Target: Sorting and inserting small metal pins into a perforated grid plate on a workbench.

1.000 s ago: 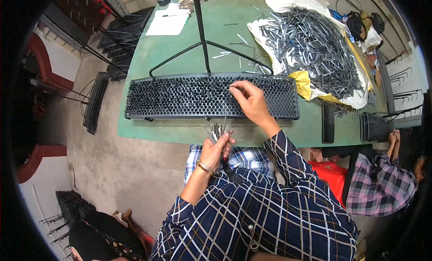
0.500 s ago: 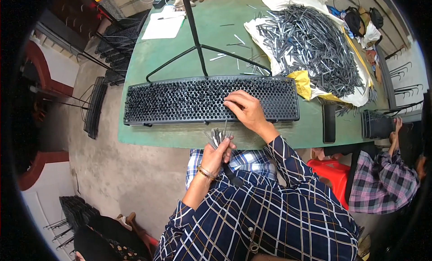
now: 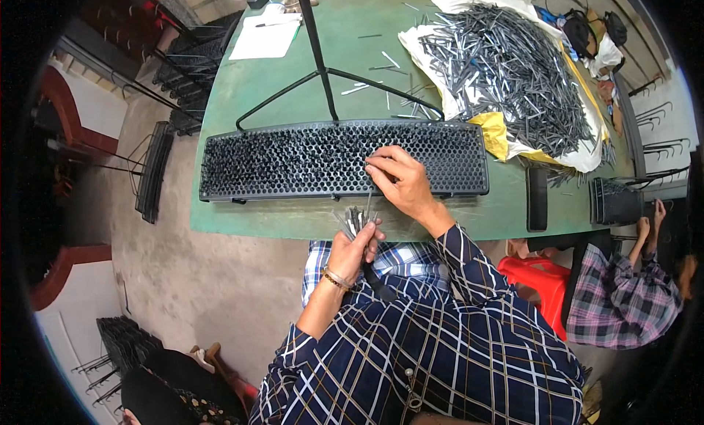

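A long black perforated tray (image 3: 293, 161) lies across the green table (image 3: 235, 220) in front of me. My right hand (image 3: 400, 183) rests on the tray right of its middle, fingertips pinching a thin grey metal pin over the holes. At the table's near edge, my left hand (image 3: 352, 249) grips a bundle of metal pins (image 3: 355, 218) that stick up from the fist. A big heap of the same grey pins (image 3: 506, 58) lies on white sheeting at the far right.
A black tripod stand (image 3: 323, 66) rises behind the tray. White papers (image 3: 265, 38) lie far left on the table. Another person in a plaid shirt (image 3: 623, 300) sits at right beside a red stool (image 3: 539, 278) and a small black tray (image 3: 614, 201). Black racks (image 3: 154, 172) stand on the floor at left.
My right hand has slid leftward along the tray, from near its right end toward the middle. The left hand keeps its bundle at the table edge.
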`<state>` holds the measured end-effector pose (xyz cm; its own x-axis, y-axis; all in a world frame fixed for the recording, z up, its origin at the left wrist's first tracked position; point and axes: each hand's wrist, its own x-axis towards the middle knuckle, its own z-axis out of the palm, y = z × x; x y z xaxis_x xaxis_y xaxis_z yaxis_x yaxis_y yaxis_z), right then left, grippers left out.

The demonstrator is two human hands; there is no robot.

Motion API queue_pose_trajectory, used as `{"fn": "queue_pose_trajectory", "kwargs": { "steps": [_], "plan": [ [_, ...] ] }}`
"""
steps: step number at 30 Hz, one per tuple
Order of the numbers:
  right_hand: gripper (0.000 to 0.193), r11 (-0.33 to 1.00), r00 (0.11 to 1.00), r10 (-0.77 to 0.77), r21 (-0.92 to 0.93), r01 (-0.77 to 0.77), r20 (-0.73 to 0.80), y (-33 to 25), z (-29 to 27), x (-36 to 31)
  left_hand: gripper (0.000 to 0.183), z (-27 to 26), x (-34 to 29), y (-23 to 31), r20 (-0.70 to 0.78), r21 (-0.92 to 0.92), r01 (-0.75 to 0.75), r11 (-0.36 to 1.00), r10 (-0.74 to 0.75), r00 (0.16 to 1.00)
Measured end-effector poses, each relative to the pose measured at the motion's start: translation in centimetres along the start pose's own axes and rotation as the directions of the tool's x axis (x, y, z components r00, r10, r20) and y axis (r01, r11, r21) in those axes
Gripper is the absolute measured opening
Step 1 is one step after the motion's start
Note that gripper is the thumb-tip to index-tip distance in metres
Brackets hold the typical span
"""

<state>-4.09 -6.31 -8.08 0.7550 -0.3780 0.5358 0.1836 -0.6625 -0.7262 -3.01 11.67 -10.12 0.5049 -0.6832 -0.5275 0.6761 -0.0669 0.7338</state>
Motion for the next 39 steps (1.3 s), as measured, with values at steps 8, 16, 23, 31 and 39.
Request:
{"fn": "queue_pose_trajectory", "kwargs": {
  "steps": [8,16,23,31,39],
  "plan": [
    [0.015,0.996,0.998,-0.054,-0.073,0.055,0.014,0.2,0.0,-0.1,0.028,0.3,-0.3,0.6,-0.006,0.012,0.009,1.0,-0.009,1.0],
    [0.019,0.994,0.993,0.011,-0.107,0.002,0.119,-1.5,-0.4,0.9,0.028,-0.3,-0.4,0.3,-0.001,0.02,-0.007,1.0,0.007,1.0],
    [0.014,0.955,0.965,-0.182,-0.201,0.219,0.19,-0.9,-0.2,1.0,0.028,0.2,-0.6,0.8,0.0,-0.024,0.007,1.0,-0.007,1.0],
    [0.012,0.949,0.984,-0.139,-0.27,0.164,0.11,-1.7,0.2,0.8,0.029,0.3,-0.7,0.9,0.001,-0.091,-0.055,0.994,0.055,0.998],
    [0.01,0.943,0.983,-0.089,-0.306,0.134,0.158,-1.3,0.1,1.0,0.029,0.6,-0.8,1.0,0.015,-0.051,-0.07,0.996,0.071,0.997]
  ]
}}
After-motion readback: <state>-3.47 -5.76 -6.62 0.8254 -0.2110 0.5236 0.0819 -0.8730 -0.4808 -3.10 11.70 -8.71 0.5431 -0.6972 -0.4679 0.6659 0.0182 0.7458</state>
